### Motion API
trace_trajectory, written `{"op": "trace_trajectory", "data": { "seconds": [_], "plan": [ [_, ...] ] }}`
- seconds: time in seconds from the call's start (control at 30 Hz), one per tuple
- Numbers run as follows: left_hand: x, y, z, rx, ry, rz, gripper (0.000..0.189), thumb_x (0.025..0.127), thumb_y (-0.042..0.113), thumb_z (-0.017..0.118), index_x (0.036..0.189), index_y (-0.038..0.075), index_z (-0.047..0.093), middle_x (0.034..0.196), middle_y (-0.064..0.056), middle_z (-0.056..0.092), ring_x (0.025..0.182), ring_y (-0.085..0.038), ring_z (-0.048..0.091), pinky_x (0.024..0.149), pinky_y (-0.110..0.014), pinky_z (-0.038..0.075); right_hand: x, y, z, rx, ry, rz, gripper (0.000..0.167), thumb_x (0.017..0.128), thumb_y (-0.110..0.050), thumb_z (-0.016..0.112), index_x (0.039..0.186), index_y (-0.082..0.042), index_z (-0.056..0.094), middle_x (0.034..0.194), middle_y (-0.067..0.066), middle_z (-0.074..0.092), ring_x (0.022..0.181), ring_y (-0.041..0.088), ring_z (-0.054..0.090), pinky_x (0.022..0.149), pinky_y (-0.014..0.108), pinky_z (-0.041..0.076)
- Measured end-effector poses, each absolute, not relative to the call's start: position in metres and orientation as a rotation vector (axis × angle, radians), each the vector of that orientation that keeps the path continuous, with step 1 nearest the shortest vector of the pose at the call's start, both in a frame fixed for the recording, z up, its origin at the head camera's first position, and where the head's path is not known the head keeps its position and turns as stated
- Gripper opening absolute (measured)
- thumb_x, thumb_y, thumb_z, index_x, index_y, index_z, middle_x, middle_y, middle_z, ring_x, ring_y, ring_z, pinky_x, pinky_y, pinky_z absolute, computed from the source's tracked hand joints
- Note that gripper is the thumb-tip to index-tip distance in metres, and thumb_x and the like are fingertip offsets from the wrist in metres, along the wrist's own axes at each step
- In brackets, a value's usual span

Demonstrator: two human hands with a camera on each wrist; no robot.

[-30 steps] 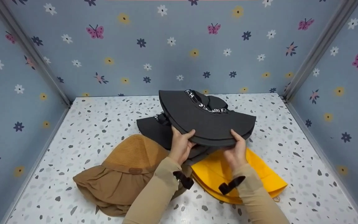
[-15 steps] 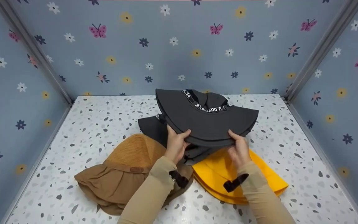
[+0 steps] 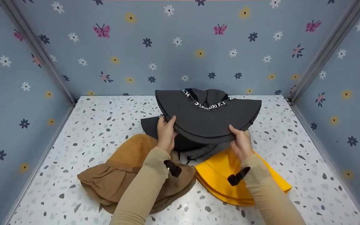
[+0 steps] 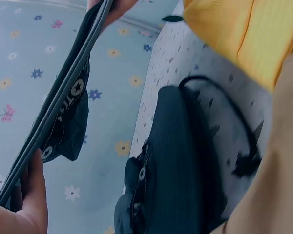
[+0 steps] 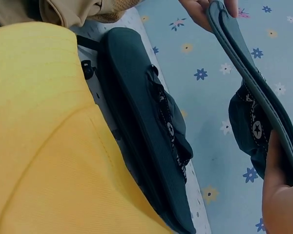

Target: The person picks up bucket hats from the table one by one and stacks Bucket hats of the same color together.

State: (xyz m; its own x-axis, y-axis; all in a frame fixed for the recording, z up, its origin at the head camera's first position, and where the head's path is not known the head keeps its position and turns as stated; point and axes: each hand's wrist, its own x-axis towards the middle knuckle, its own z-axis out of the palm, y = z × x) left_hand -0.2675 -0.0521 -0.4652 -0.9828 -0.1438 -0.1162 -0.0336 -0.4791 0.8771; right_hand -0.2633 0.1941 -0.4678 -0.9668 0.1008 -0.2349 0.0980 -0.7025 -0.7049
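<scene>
A dark grey bucket hat (image 3: 205, 122), folded in half with its brim edges together, is held up by both hands. My left hand (image 3: 166, 132) grips the brim at its left side, thumb on top. At the lower right of the brim, my right hand (image 3: 242, 142) pinches it between thumb and fingers. White lettering runs along the hat's band, and the crown lies behind the brim. Below it on the table lies a second dark hat (image 4: 178, 156), folded too, with a cord beside it; the held hat hides much of it in the head view.
A brown hat (image 3: 111, 181) with a straw crown lies at front left, partly under the left forearm. To the right is a folded yellow hat (image 3: 217, 175) beneath the right forearm. Flowered panels (image 3: 180, 47) enclose the speckled table (image 3: 64, 150) at back and sides.
My left hand has slid left and up along the brim. The right side of the held hat has risen, so its brim now sits more level. Both hands keep hold of it.
</scene>
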Motion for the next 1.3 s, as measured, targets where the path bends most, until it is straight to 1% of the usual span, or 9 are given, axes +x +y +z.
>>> {"op": "trace_trajectory", "data": {
  "seconds": [0.13, 0.23, 0.4, 0.5, 0.87, 1.0, 1.13, 1.2, 1.3],
  "plan": [
    [-0.273, -0.064, -0.463, 0.31, -1.702, -2.49, 0.04, 0.104, 0.016, 0.051, 0.142, 0.005, 0.046, 0.132, -0.018, 0.057, 0.114, -0.03, 0.061, 0.096, -0.042, 0.052, -0.268, 0.191, -0.468, -0.346, -1.334, 2.85, 0.075, 0.098, 0.009, 0.048, 0.158, -0.013, 0.01, 0.162, 0.009, 0.025, 0.146, 0.024, 0.034, 0.113, 0.029, 0.041],
    [-0.276, -0.071, -0.463, 0.328, -1.794, -2.373, 0.038, 0.102, 0.015, 0.054, 0.138, 0.003, 0.05, 0.131, -0.019, 0.059, 0.114, -0.029, 0.06, 0.097, -0.039, 0.05, -0.271, 0.19, -0.468, -0.333, -1.471, 2.832, 0.076, 0.099, 0.003, 0.051, 0.159, -0.016, 0.009, 0.159, 0.008, 0.032, 0.139, 0.024, 0.045, 0.109, 0.03, 0.046],
    [-0.279, -0.082, -0.464, 0.348, -1.85, -2.293, 0.042, 0.103, 0.011, 0.052, 0.143, 0.0, 0.045, 0.141, -0.02, 0.053, 0.128, -0.031, 0.053, 0.109, -0.04, 0.043, -0.277, 0.189, -0.471, -0.431, -1.639, 2.802, 0.057, 0.104, -0.014, 0.048, 0.155, -0.011, 0.021, 0.124, 0.005, 0.061, 0.099, 0.015, 0.068, 0.087, 0.027, 0.056],
    [-0.281, -0.087, -0.466, 0.401, -1.849, -2.291, 0.046, 0.103, 0.009, 0.051, 0.146, 0.001, 0.039, 0.146, -0.02, 0.048, 0.133, -0.032, 0.049, 0.111, -0.041, 0.041, -0.28, 0.187, -0.475, -0.471, -1.73, 2.784, 0.049, 0.105, -0.018, 0.046, 0.149, -0.008, 0.028, 0.106, 0.0, 0.064, 0.084, 0.009, 0.067, 0.078, 0.023, 0.055],
    [-0.289, -0.095, -0.476, 0.655, -1.79, -2.288, 0.051, 0.1, 0.004, 0.053, 0.146, 0.007, 0.032, 0.147, -0.022, 0.044, 0.134, -0.033, 0.048, 0.11, -0.042, 0.042, -0.286, 0.176, -0.497, -0.44, -2.22, 2.366, 0.04, 0.102, -0.022, 0.055, 0.14, -0.008, 0.048, 0.085, -0.003, 0.064, 0.063, 0.01, 0.056, 0.06, 0.022, 0.047],
    [-0.292, -0.098, -0.48, 0.715, -1.801, -2.192, 0.039, 0.097, -0.003, 0.052, 0.132, 0.003, 0.035, 0.145, -0.025, 0.043, 0.136, -0.033, 0.045, 0.109, -0.042, 0.041, -0.289, 0.174, -0.502, -0.448, -2.221, 2.417, 0.038, 0.101, -0.016, 0.058, 0.136, -0.006, 0.049, 0.094, -0.001, 0.063, 0.071, 0.01, 0.062, 0.064, 0.021, 0.055],
    [-0.292, -0.101, -0.481, 0.745, -1.989, -2.039, 0.031, 0.098, -0.002, 0.047, 0.127, 0.005, 0.055, 0.144, -0.018, 0.049, 0.134, -0.03, 0.047, 0.109, -0.041, 0.043, -0.292, 0.17, -0.504, -0.464, -2.221, 2.448, 0.029, 0.099, -0.009, 0.059, 0.125, -0.001, 0.048, 0.111, 0.008, 0.055, 0.077, 0.01, 0.066, 0.074, 0.023, 0.059],
    [-0.291, -0.103, -0.48, 0.748, -2.077, -1.994, 0.038, 0.099, 0.001, 0.042, 0.132, 0.009, 0.059, 0.148, -0.015, 0.047, 0.137, -0.03, 0.045, 0.109, -0.041, 0.042, -0.293, 0.168, -0.504, -0.48, -2.234, 2.439, 0.035, 0.099, -0.007, 0.058, 0.131, 0.0, 0.045, 0.127, 0.016, 0.05, 0.075, 0.009, 0.067, 0.076, 0.023, 0.059],
    [-0.291, -0.105, -0.477, 0.762, -2.132, -2.003, 0.044, 0.101, 0.004, 0.038, 0.142, 0.01, 0.054, 0.155, -0.013, 0.04, 0.142, -0.03, 0.039, 0.113, -0.042, 0.04, -0.293, 0.165, -0.503, -0.497, -2.26, 2.428, 0.055, 0.099, -0.006, 0.058, 0.147, 0.002, 0.033, 0.151, 0.025, 0.034, 0.07, 0.007, 0.067, 0.079, 0.023, 0.058]
  ]
}}
